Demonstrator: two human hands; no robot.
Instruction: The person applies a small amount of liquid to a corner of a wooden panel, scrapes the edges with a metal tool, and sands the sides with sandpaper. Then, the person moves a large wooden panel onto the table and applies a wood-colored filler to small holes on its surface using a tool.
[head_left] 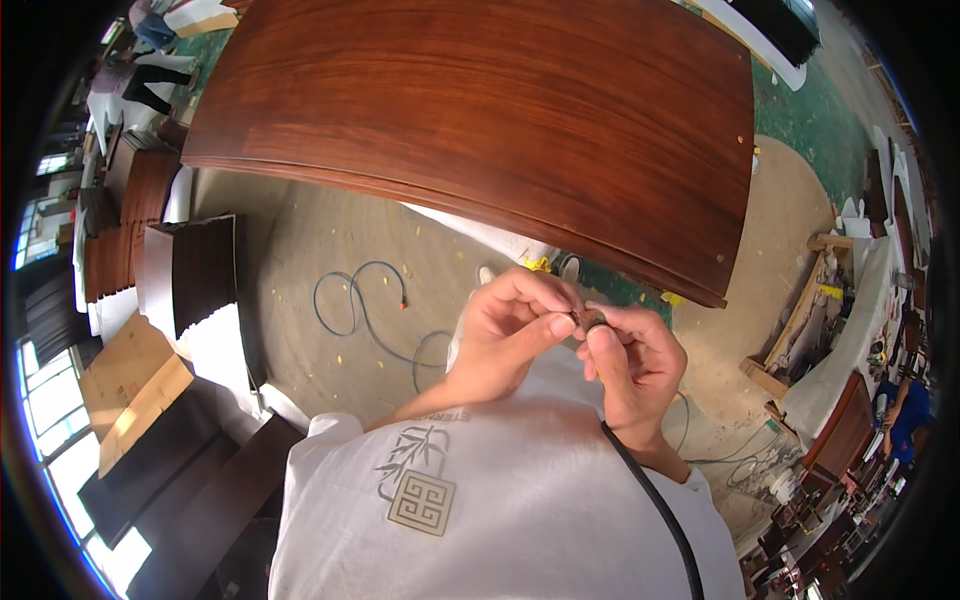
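White shirt fabric with a square emblem filled the lower frame, a black cord running across it. Above it, the left hand and right hand met, fingertips of both pinched on a small dark round piece, below the large reddish-brown wooden panel; a blue hose lay coiled on the floor

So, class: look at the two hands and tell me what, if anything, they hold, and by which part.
A small dark object, too small to identify, is pinched between the fingertips of the left hand and the right hand; which part they grip cannot be told.
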